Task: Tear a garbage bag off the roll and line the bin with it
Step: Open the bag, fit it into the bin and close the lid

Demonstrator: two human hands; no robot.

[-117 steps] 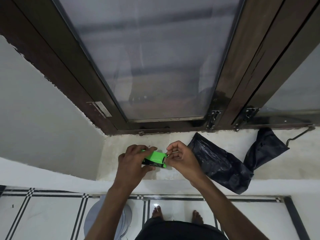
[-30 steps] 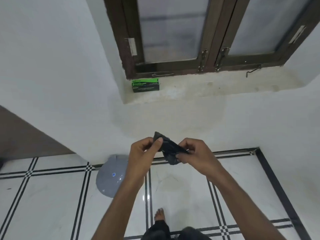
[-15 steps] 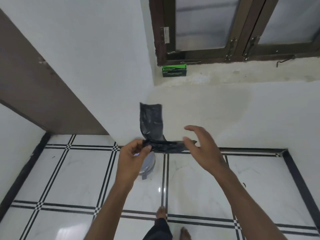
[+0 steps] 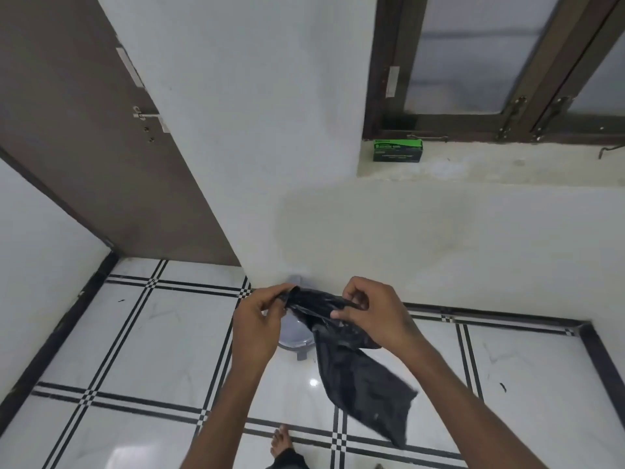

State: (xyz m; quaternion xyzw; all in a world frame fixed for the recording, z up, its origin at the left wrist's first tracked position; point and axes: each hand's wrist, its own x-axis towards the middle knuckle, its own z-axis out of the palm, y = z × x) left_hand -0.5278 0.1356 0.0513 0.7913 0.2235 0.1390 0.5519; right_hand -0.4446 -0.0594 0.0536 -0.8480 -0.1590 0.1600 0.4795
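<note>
**Opening the black bag over the bin**

From the camera on my head, I look down at my two hands in front of me. My left hand (image 4: 258, 328) pinches one top corner of the black garbage bag (image 4: 355, 360). My right hand (image 4: 373, 314) pinches the top edge on the other side, with the fingers curled in. Both hands grip the thin plastic, so neither hand is free.

The top of the bag is stretched between my hands. The rest hangs down and off to my right, flat and not opened up yet. It does not touch the floor (image 4: 135, 350).

The grey bin (image 4: 295, 335) stands on the floor next to the wall, right under my hands. My hands and the bag hide most of it. The green box (image 4: 398, 150) that I think has the roll in it sits on the window ledge (image 4: 507, 164), far from my hands. So the bag looks torn off already.

Now I think I have to open the mouth of the bag. To do it well, I should rub the two thin layers between my thumb and fingers till they slip apart. Then I should pull the edges wide, softly, so the plastic does not rip. A little shake would let air in. I should keep the mouth over the bin so it can go straight down.

My bare foot (image 4: 280, 441) is on the tiles below.
</note>
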